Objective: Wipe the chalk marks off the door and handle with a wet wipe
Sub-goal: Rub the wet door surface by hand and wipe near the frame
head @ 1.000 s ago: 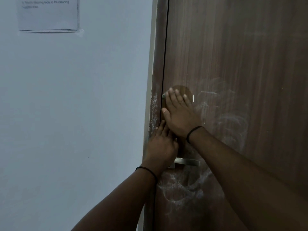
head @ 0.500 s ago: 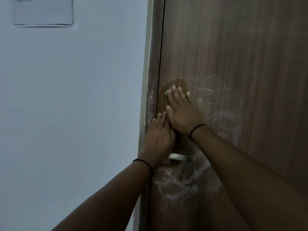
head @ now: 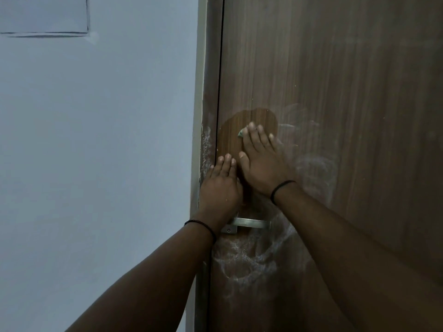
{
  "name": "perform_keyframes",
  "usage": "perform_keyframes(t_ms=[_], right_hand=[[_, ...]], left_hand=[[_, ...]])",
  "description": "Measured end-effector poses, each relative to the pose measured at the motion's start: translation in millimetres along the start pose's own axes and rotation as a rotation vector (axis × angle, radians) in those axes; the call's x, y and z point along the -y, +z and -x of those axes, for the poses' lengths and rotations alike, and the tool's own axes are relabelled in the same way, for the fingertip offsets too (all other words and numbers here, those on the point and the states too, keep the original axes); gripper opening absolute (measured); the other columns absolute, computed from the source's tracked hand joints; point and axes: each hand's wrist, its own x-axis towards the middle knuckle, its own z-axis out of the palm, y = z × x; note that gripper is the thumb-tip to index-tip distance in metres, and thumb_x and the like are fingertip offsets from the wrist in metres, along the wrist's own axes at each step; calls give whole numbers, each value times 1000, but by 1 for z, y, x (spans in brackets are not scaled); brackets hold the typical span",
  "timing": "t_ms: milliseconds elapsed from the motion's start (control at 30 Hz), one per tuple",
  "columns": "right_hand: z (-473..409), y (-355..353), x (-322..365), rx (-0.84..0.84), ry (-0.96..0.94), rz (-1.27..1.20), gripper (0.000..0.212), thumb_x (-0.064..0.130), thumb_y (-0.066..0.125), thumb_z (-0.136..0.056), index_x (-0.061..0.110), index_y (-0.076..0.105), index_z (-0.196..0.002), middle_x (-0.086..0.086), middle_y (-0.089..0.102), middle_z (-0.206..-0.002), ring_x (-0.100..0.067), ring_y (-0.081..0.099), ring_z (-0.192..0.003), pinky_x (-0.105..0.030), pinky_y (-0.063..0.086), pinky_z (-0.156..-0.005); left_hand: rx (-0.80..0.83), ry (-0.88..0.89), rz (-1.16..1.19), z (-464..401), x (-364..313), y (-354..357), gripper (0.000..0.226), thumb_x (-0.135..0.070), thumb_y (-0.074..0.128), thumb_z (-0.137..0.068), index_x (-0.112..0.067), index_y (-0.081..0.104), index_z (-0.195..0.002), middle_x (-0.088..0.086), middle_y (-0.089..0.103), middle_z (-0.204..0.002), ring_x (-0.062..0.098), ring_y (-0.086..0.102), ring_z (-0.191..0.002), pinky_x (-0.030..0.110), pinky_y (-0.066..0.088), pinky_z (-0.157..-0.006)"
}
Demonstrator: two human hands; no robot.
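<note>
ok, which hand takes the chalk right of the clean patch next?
Right hand: it presses the wet wipe flat on the door, beside those smears. Left hand just braces, no wipe visible.

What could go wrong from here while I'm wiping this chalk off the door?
The wet wipe barely shows under the flat right hand, so bare fingers may smear chalk into the wet patch already cleaned. The left hand rests across the gap at the door frame; if the door shifts, its fingers could be pinched. Chalk below the handle might be missed.
</note>
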Motion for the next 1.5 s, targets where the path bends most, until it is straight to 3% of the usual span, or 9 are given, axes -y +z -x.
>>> perform_keyframes(t_ms=[133, 267, 367, 500, 600, 767, 1033, 1200, 1500], right_hand=[[30, 2, -30, 5, 40, 84, 60, 37, 18, -104, 14, 1, -157, -6, -4, -166, -19, -8, -152, -42, -1, -124], [-15, -20, -35, -73, 162, 7, 62, 41, 16, -105, 12, 1, -157, -8, -4, -166, -21, -6, -152, -41, -4, -124], [-37, -20, -14, -53, 109, -3, 63, 42, 15, -104, 12, 1, -157, -7, -5, -166, -21, -6, -152, -40, -4, -124], [8, 0, -11, 19, 3, 32, 62, 39, 18, -104, 14, 1, -157, -4, -6, -166, -18, -8, -152, -41, -2, -124], [30, -1, -35, 34, -20, 84, 60, 38, 18, -104, 16, 1, -157, -4, -3, -166, -18, -7, -152, -41, -1, -124], [-13, -34, -57, -68, 171, 52, 61, 37, 19, -105, 11, 3, -157, -7, -2, -166, -20, -5, -153, -40, -3, -124], [23, -33, -73, 6, 58, 99, 59, 33, 21, -106, 16, -1, -157, -1, -8, -166, -16, -10, -152, -38, -4, -124], [-5, -42, -82, -94, 175, 71, 60, 36, 20, -106, 15, -1, -157, -4, -6, -166, -19, -9, -152, -40, -4, -124], [-22, -22, -53, -155, 89, 97, 59, 34, 22, -105, 15, 6, -157, -3, 0, -166, -17, -3, -153, -40, 0, -124]], left_hand=[[-7, 12, 16, 1, 2, 2, 55, -31, 23, -107, -10, 17, -157, 7, 12, -166, 21, 7, -154, 39, 10, -125], [-22, 0, 14, 0, 0, 7, 55, -31, 23, -107, -10, 17, -157, 7, 12, -166, 21, 7, -154, 38, 11, -125], [-30, -29, 0, -2, -4, 11, 55, -30, 24, -106, -10, 17, -157, 9, 13, -165, 22, 8, -154, 39, 12, -124], [-34, -8, 1, -1, -2, 8, 55, -30, 23, -107, -9, 17, -157, 10, 14, -165, 23, 8, -154, 40, 11, -124], [-101, 31, 30, 0, -2, 3, 55, -30, 24, -107, -7, 20, -156, 11, 15, -165, 23, 8, -154, 40, 8, -125], [-264, 132, 125, -42, -19, -2, 59, -30, 32, -105, -8, 14, -157, 10, 9, -166, 23, 3, -154, 39, 5, -125], [-346, 216, 84, -81, -5, 31, 65, -36, 34, -104, -15, 7, -159, 3, 1, -168, 16, -4, -154, 43, 10, -125], [-438, 227, 56, -86, -4, 43, 66, -38, 33, -103, -15, 7, -159, 2, 1, -168, 17, -1, -154, 40, 6, -125], [-482, 235, 18, -86, -2, 46, 64, -38, 30, -104, -14, 8, -159, 4, 3, -168, 17, -1, -154, 40, 8, -125]])
